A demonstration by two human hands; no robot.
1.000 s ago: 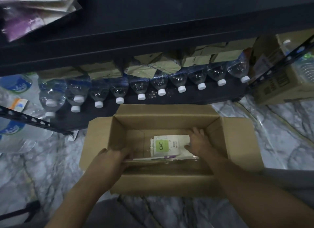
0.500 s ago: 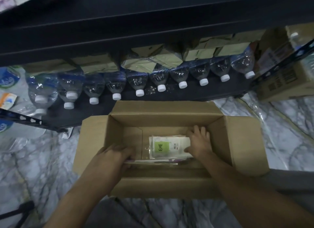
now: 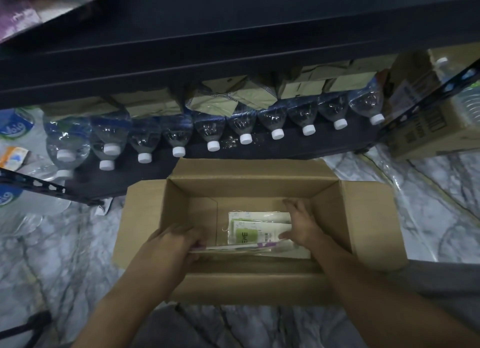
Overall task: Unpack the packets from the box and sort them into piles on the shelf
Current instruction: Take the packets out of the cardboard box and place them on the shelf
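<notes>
The box (image 3: 249, 285) sits on the floor (image 3: 46, 256), just before the shelf (image 3: 233, 43). In it, toward the near wall, lie the packets (image 3: 246, 233). The left hand (image 3: 168, 246) holds their left end and the right hand (image 3: 301, 228) lies on their right end. Behind the box a row of bottles (image 3: 213, 137) lies on the lowest board. A carton (image 3: 428, 132) stands at the right, and a pile (image 3: 23, 10) lies on the upper board, far left.

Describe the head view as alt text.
Two bare hands reach into an open brown cardboard box: the left hand grips the end of a flat white packet, the right hand rests on white-and-green plastic packets at the bottom. Behind it, clear white-capped plastic bottles line a dark metal shelf.
</notes>
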